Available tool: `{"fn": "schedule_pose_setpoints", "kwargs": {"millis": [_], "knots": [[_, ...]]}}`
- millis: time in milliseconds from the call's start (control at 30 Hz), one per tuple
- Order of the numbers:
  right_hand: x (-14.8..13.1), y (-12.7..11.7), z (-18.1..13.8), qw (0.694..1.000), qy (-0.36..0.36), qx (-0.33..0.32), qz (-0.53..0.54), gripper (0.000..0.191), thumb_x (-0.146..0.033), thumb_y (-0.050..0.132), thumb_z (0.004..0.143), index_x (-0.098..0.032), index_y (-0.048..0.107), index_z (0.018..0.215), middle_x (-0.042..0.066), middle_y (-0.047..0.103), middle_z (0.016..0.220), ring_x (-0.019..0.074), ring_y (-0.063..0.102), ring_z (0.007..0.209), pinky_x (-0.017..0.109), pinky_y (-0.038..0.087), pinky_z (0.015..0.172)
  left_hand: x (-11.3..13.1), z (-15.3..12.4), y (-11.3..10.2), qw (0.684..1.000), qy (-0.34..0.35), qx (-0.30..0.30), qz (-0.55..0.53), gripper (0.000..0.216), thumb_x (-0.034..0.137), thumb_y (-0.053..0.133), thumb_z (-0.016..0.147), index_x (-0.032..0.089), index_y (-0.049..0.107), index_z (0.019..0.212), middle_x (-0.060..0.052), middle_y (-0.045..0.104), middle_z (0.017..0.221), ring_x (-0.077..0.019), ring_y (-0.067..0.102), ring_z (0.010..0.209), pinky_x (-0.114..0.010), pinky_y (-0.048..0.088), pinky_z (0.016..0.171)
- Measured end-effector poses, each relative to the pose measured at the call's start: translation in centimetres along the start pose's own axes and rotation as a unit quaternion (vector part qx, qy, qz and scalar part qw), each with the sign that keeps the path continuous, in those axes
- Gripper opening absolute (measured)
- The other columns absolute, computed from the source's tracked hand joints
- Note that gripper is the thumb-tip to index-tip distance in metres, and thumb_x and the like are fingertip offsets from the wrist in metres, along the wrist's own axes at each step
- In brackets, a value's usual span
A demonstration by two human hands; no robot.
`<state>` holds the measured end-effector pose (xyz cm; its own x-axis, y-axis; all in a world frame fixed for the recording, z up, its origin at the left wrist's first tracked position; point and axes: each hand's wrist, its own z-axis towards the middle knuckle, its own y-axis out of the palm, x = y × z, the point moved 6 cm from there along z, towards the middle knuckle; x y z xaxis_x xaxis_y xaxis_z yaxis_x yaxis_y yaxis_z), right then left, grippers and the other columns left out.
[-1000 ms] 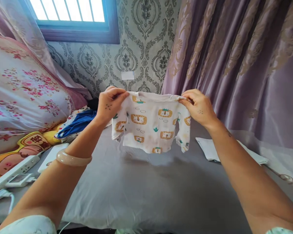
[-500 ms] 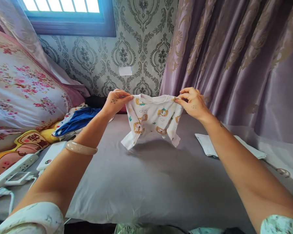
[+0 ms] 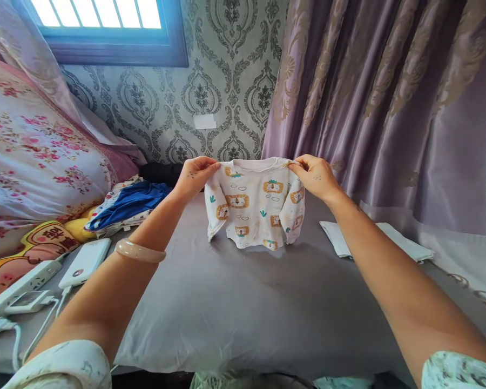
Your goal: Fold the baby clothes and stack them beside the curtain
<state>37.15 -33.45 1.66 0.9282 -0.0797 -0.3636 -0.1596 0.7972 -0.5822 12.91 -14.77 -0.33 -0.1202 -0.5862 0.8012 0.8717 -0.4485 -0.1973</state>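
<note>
A small white long-sleeved shirt [image 3: 255, 205] printed with orange lion faces, little clouds and green leaves hangs upright over the bed, its neckline at the top. My left hand [image 3: 196, 175] pinches its left shoulder between thumb and fingers. The other shoulder is gripped the same way by my right hand [image 3: 316, 175]. Both sleeves droop at the sides, and the lower hem hangs close to the grey sheet [image 3: 243, 302]; whether it touches I cannot tell.
Folded white cloth [image 3: 405, 243] lies to the right by the purple curtain [image 3: 348, 108]. At left are a blue garment [image 3: 140, 202] on a pile of clothes, a white power bank [image 3: 85, 262], a power strip [image 3: 22, 286] with cables, and a yellow cushion [image 3: 44, 243].
The shirt's body has swung down and now hangs flat, its front showing; before, it was billowed with the sleeves flared outward. Both hands keep their hold, slightly lower.
</note>
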Motion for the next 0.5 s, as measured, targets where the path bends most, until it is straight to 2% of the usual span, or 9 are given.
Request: {"fn": "schedule_pose_setpoints", "kwargs": {"millis": [133,233,367,500], "knots": [[-0.4,-0.1,-1.0,1.000,0.007,0.004,0.026,0.037,-0.053,0.054,0.086,-0.017,0.065,0.088,0.001,0.061,0.070,0.0139,0.051,0.062,0.027,0.037,0.058,0.5,-0.8,-0.1,0.999,0.035,0.015,-0.001,0.021,0.035,0.064,0.075,0.015,0.063,0.079,0.004,0.052,0.057,-0.0067,0.044,0.048,-0.016,0.032,0.042],[-1.4,-0.9,-2.1,0.998,0.003,0.002,0.067,0.039,-0.056,0.055,0.085,-0.018,0.065,0.090,0.001,0.062,0.072,0.0144,0.053,0.064,0.027,0.039,0.057,2.0,-2.2,-1.0,0.998,0.060,0.030,0.010,0.022,0.037,0.064,0.076,0.016,0.064,0.081,0.003,0.053,0.059,-0.0075,0.047,0.051,-0.017,0.033,0.044],[-4.0,-3.6,-3.6,0.986,0.026,-0.036,0.160,0.040,-0.059,0.062,0.079,-0.020,0.067,0.088,0.001,0.064,0.073,0.0148,0.056,0.063,0.027,0.043,0.054,5.9,-4.7,-3.9,0.997,0.043,0.054,0.045,0.027,0.038,0.071,0.071,0.014,0.069,0.082,0.001,0.060,0.065,-0.0065,0.048,0.052,-0.017,0.035,0.044],[-6.8,-6.7,-4.4,0.962,0.083,-0.096,0.243,0.034,-0.056,0.070,0.073,-0.024,0.070,0.084,0.003,0.068,0.077,0.0159,0.059,0.059,0.028,0.045,0.048,11.2,-6.7,-7.0,0.990,0.035,0.081,0.112,0.035,0.040,0.074,0.067,0.012,0.072,0.087,0.003,0.061,0.064,-0.0045,0.051,0.051,-0.015,0.039,0.046]]}}
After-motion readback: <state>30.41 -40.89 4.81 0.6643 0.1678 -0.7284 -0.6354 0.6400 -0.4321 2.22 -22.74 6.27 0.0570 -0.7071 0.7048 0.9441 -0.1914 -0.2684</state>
